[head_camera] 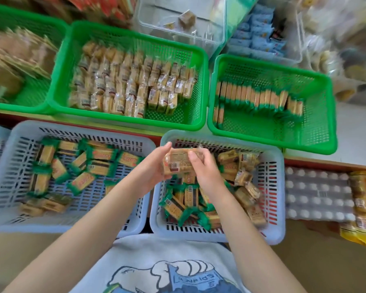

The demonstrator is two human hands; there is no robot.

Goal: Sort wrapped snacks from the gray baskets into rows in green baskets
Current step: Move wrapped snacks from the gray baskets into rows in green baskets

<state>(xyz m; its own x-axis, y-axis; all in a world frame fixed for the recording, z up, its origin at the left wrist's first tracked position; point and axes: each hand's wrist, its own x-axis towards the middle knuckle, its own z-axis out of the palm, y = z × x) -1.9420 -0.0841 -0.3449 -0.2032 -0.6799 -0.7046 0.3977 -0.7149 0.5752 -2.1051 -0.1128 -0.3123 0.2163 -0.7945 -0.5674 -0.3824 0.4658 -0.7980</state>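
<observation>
Both my hands grip a clear-wrapped snack stack (179,163) over the right gray basket (275,208): left hand (154,168) underneath, right hand (203,168) on top hiding its right end. Label blurred, unreadable.

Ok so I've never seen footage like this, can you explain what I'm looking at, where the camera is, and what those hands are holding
There is no machine here: a person wears a camera on their head, so the one picture looks down at their own two bare hands. The left hand and right hand together hold a clear-wrapped snack above the right gray basket, which holds loose mixed snacks. The left gray basket holds loose green-wrapped ones. Behind them, the middle green basket has clear-wrapped snacks standing in rows, and the right green basket has a row of green-wrapped ones. The picture is somewhat blurred.
</observation>
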